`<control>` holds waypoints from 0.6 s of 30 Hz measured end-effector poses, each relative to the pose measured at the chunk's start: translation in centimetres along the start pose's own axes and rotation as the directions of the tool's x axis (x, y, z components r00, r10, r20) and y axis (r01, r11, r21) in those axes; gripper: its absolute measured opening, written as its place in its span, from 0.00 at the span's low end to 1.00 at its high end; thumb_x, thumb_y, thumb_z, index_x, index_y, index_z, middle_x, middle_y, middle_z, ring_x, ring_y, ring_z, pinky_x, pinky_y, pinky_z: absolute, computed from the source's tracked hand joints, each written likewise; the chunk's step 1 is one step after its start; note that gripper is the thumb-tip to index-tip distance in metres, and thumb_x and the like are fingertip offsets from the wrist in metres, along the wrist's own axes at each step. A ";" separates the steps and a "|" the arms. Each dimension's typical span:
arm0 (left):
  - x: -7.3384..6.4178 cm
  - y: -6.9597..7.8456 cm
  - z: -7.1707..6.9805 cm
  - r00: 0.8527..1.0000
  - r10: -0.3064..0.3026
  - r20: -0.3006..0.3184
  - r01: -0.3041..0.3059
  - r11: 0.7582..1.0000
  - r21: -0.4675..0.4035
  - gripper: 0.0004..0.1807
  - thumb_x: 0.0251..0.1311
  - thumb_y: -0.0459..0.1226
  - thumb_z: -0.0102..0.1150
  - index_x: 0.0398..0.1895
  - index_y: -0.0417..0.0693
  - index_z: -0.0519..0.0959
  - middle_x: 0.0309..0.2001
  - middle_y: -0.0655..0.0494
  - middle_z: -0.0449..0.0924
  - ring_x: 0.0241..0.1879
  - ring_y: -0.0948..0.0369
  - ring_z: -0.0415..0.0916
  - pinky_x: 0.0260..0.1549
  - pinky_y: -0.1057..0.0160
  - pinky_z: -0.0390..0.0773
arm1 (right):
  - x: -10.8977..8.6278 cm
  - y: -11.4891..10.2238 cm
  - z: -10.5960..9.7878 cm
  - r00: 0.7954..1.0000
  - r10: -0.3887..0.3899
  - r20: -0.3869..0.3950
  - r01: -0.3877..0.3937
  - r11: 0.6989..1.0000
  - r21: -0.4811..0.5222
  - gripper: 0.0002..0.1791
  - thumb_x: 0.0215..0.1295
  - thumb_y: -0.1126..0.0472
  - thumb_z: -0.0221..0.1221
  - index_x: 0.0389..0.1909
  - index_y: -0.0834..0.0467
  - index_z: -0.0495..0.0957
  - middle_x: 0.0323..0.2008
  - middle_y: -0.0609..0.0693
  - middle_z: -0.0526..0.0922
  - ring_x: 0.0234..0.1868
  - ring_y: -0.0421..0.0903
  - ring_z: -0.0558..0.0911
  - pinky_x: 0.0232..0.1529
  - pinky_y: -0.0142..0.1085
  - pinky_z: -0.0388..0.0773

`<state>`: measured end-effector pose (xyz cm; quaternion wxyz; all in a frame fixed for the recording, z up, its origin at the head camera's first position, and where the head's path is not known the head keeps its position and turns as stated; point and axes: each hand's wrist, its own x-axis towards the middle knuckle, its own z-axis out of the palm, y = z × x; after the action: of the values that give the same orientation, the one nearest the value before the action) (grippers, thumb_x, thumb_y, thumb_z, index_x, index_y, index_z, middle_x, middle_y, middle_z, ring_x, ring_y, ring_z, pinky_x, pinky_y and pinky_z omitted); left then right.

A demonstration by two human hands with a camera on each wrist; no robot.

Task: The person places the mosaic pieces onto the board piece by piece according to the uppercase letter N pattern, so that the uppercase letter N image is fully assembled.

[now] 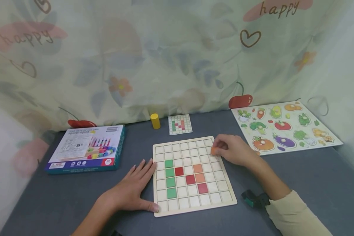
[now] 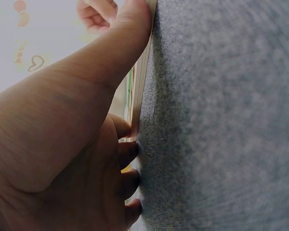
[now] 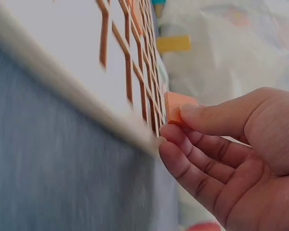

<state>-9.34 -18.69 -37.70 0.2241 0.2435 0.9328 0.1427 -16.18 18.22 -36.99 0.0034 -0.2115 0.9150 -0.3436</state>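
A square wooden grid board (image 1: 194,210) lies on the table. A column of several green tiles (image 1: 171,182) sits in it, with three red tiles (image 1: 190,179) in a descending diagonal and two orange tiles (image 1: 200,178) stacked to the right. Fingers spread, my left hand (image 1: 132,190) rests against the board's left edge, thumb at the near corner. Over the far right edge, my right hand (image 1: 234,149) pinches an orange square tile (image 3: 176,106) between thumb and fingers. In the right wrist view that tile is tilted up from the grid.
Behind the board stand a yellow cylinder (image 1: 155,121) and a small pattern card (image 1: 180,131) leaning near the curtain (image 1: 171,65). A boxed toy set (image 1: 85,149) lies at left, a vegetable puzzle board (image 1: 274,151) at right. A dark device (image 1: 255,199) is by my right wrist.
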 end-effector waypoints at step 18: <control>0.1 0.2 0.1 1.000 -0.020 0.006 0.020 1.000 0.012 0.71 0.39 0.77 0.61 0.82 0.57 0.42 0.81 0.58 0.36 0.78 0.49 0.30 0.72 0.40 0.35 | 1.5 -4.6 4.2 0.984 -0.091 0.151 0.121 0.972 -0.202 0.02 0.61 0.67 0.68 0.32 0.58 0.86 0.32 0.45 0.75 0.31 0.40 0.74 0.35 0.37 0.75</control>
<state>-9.28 -18.48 -37.79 0.2272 0.2358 0.9353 0.1342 -15.11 11.92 -37.09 0.0272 -0.2829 0.9311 -0.2288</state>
